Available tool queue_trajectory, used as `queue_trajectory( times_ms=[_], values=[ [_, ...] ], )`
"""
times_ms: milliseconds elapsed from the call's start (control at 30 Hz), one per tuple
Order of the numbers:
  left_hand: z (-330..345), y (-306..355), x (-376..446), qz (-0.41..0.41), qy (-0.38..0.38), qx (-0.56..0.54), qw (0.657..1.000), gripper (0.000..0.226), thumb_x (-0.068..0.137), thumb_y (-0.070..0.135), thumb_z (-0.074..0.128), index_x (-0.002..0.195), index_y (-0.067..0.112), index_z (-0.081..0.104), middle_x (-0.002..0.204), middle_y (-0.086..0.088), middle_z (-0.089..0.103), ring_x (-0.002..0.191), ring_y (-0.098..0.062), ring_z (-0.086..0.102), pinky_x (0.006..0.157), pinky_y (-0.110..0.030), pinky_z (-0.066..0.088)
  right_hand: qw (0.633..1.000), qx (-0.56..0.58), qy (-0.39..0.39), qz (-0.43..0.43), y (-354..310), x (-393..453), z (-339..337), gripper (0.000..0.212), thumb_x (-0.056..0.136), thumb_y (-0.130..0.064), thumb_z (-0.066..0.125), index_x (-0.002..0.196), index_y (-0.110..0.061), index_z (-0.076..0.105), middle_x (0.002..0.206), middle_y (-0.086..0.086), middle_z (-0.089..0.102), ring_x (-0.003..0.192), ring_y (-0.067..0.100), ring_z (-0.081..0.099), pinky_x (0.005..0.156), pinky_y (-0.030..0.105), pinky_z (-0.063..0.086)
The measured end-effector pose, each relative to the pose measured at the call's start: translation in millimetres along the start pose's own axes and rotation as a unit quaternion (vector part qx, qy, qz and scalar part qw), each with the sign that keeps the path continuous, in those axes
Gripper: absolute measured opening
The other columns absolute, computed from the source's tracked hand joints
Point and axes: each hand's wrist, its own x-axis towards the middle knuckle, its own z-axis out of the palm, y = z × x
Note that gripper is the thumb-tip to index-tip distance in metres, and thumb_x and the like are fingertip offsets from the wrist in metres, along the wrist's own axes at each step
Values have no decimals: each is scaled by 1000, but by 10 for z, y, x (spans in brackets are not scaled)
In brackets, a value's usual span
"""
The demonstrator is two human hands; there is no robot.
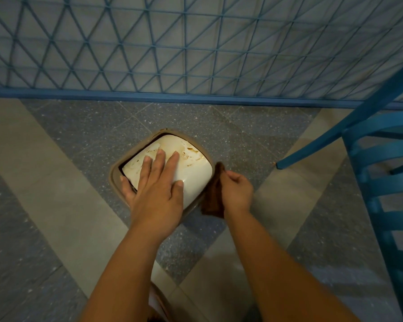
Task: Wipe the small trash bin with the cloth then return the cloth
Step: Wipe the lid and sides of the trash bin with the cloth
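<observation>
The small trash bin [197,167] stands on the floor below me, a tan body with a stained cream swing lid. My left hand [157,184] lies flat on the lid, fingers spread, the thumb hooked over the bin's left rim. My right hand [236,191] is closed on a brown cloth [215,194], which hangs against the bin's right side. The bin's lower side walls are hidden from this top-down view.
A blue wire mesh fence [196,54] with a blue base rail runs across just behind the bin. A blue slatted chair [382,173] stands at the right, one leg close to the cloth. The floor is grey speckled and beige tile.
</observation>
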Motion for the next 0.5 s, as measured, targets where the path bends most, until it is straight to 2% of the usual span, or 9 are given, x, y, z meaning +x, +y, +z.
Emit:
queue_trajectory(
  times_ms=[100, 200, 233, 300, 400, 433, 500],
  values=[
    [-17, 9, 11, 3, -9, -3, 1000, 55, 98, 37, 31, 147, 48, 8, 159, 18, -5, 145, -5, -13, 111, -48, -20, 996, -34, -73, 37, -239, 179, 112, 22, 73, -45, 74, 82, -25, 73, 82, 1, 74, 78, 25, 71, 78, 45, 59],
    [-44, -27, 31, 10, -6, 4, 1000, 54, 98, 38, 31, 147, 49, 10, 159, 19, -5, 144, -4, -15, 108, -48, -25, 989, -70, -123, 43, -369, 141, 104, 25, 76, -45, 73, 75, -20, 75, 80, 6, 74, 79, 27, 71, 78, 43, 59],
    [-50, -50, 36, 17, -1, 10, 1000, 54, 97, 39, 30, 147, 49, 11, 159, 18, -6, 144, -4, -18, 106, -48, -28, 988, -74, -130, 42, -366, 121, 69, 24, 77, -44, 72, 75, -20, 75, 80, 8, 74, 80, 28, 70, 79, 43, 59],
    [-51, -93, 35, 29, 13, 0, 999, 59, 92, 44, 28, 147, 47, 8, 158, 15, -12, 141, -5, -27, 104, -49, -32, 989, -52, -131, 44, -294, 71, -25, 24, 80, -39, 71, 89, -17, 76, 84, 8, 74, 81, 26, 70, 79, 40, 58],
    [-76, -104, 6, 16, 50, -56, 997, 79, 82, 46, 42, 150, 43, 0, 156, 10, -25, 140, -12, -33, 106, -49, -28, 992, -23, -113, 51, -110, -74, -139, 24, 88, -27, 64, 108, -15, 71, 98, 7, 72, 90, 23, 68, 85, 37, 55],
    [-88, -105, 3, 4, 63, -61, 996, 83, 83, 46, 48, 150, 41, 0, 156, 8, -26, 141, -14, -31, 107, -50, -26, 993, -17, -108, 51, -44, -158, -174, 23, 90, -24, 62, 108, -14, 70, 102, 8, 71, 94, 23, 67, 87, 36, 54],
    [-109, -105, 6, -37, 71, -59, 995, 85, 85, 43, 58, 150, 39, 4, 158, 5, -24, 143, -15, -26, 110, -51, -21, 993, -14, -111, 45, 109, -315, -233, 11, 90, -18, 61, 96, -15, 70, 101, 9, 71, 92, 22, 66, 87, 34, 54]
  ],
)
